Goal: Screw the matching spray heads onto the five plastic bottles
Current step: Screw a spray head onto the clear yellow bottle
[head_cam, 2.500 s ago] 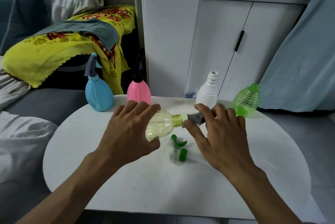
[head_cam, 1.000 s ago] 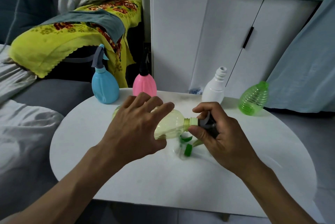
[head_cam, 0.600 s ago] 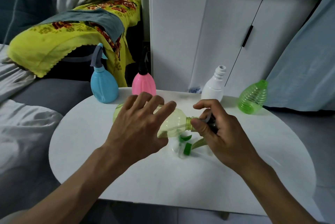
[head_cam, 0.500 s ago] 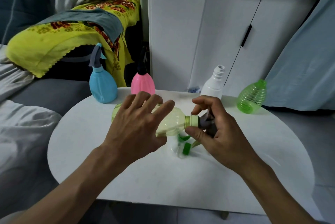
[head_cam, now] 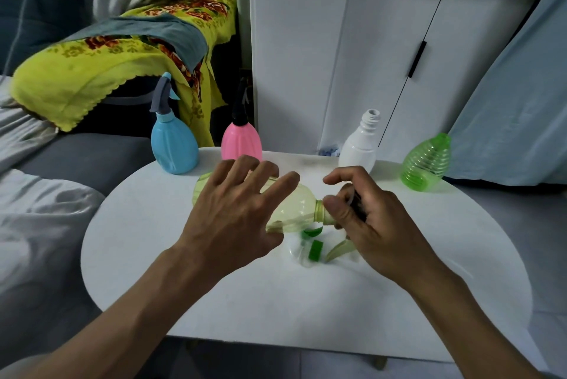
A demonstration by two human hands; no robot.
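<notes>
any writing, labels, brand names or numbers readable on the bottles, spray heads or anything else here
None can be read.
The blue bottle, pink bottle, white bottle, green bottle and the yellow bottle held in the hands show no label or print.
The yellow cloth bears only a flower pattern.

On the white worktop (head_cam: 190,286) stand a blue bottle (head_cam: 175,145), a pink bottle (head_cam: 241,140), a white bottle (head_cam: 359,148) and a ribbed green bottle (head_cam: 426,163). A pale yellow-green bottle (head_cam: 294,209) is translucent. The cloth (head_cam: 92,71) behind is yellow with red flowers.

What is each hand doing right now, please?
Left hand: holding the yellow bottle.
Right hand: closed on the dark spray head at its neck.
</notes>
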